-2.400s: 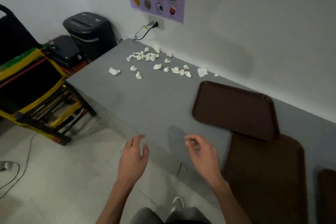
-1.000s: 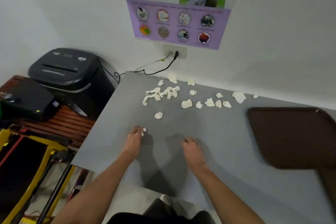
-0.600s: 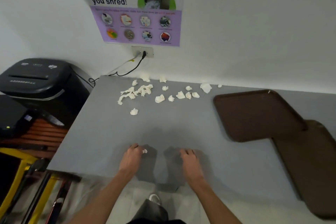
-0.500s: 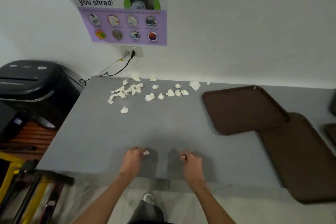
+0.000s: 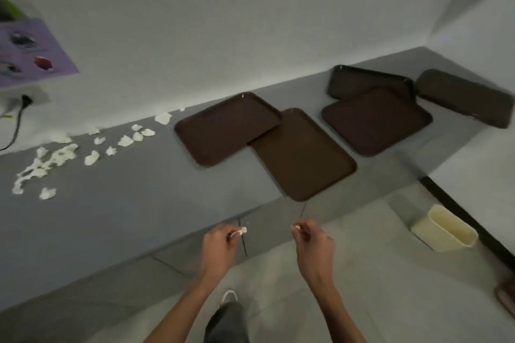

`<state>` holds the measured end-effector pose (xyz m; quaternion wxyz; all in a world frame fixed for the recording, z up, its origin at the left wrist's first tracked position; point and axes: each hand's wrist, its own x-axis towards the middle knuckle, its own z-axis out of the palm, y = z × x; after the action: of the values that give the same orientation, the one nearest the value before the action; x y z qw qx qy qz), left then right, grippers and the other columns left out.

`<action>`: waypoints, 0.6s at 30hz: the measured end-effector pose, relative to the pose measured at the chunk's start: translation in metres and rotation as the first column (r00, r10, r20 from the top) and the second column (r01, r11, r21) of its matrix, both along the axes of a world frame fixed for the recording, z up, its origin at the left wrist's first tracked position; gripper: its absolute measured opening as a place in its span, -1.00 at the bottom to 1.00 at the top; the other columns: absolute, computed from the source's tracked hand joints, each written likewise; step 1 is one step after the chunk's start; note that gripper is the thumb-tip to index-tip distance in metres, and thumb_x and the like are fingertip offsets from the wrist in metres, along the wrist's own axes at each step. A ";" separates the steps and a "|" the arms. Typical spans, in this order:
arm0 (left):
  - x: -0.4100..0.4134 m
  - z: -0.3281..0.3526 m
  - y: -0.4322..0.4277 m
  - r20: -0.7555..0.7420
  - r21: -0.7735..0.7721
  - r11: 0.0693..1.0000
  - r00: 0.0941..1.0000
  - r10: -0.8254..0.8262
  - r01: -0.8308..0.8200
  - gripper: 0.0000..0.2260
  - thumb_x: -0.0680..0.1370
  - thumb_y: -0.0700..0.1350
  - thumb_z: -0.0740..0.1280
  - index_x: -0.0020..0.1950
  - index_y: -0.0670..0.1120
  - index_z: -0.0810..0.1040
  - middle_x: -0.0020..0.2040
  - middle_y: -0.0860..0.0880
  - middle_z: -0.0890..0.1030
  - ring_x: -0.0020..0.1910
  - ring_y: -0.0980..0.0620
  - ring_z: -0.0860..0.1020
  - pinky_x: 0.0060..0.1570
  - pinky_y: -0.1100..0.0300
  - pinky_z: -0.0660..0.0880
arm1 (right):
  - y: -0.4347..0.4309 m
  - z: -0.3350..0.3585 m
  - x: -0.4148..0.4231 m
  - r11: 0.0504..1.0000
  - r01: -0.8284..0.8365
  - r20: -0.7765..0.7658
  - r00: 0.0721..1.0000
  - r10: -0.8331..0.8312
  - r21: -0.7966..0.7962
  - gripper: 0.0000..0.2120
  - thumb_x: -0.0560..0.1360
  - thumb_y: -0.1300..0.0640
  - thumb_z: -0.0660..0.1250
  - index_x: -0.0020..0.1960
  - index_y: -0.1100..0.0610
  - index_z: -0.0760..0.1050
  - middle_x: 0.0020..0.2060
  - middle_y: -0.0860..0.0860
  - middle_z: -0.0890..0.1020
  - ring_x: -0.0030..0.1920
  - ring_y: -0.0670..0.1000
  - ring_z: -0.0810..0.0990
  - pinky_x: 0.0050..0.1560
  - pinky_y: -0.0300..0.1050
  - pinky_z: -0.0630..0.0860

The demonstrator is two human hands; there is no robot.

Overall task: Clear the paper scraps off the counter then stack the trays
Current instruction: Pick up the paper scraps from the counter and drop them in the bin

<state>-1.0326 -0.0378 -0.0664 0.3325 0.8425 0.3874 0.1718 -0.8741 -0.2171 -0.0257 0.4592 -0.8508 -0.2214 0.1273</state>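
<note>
My left hand pinches a small white paper scrap just off the grey counter's front edge. My right hand pinches another tiny scrap beside it, over the floor. Several crumpled white scraps lie on the counter's far left, near the wall. Several brown trays lie flat on the right half: one overlaps a second; a third lies over a fourth, and another leans at the corner.
A cream waste bin stands on the tiled floor at the right, below the counter's end. A wall socket with a black plug and a purple poster are at the left. My shoe shows below.
Both hands lifted off the counter, each pinching a scrap, and drew back past the front edge. My view swung right, bringing more trays and the bin into sight.
</note>
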 end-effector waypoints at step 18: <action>0.420 0.002 -0.209 0.068 -0.116 0.803 0.811 -0.580 0.584 -0.92 0.54 -0.11 0.51 -0.01 0.06 0.72 -0.17 0.20 0.68 -0.22 0.22 0.62 -0.20 0.40 0.49 | -0.248 -0.004 0.282 0.793 0.608 -0.131 0.790 -0.599 0.041 -0.90 0.58 0.14 0.50 0.01 -0.06 0.68 -0.12 -0.24 0.73 -0.05 -0.24 0.68 -0.01 -0.39 0.59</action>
<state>-0.6130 -0.2467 -0.0644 0.4294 0.8944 0.1158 0.0479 -0.5922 -0.4654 -0.0302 0.5214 -0.8492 0.0827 0.0121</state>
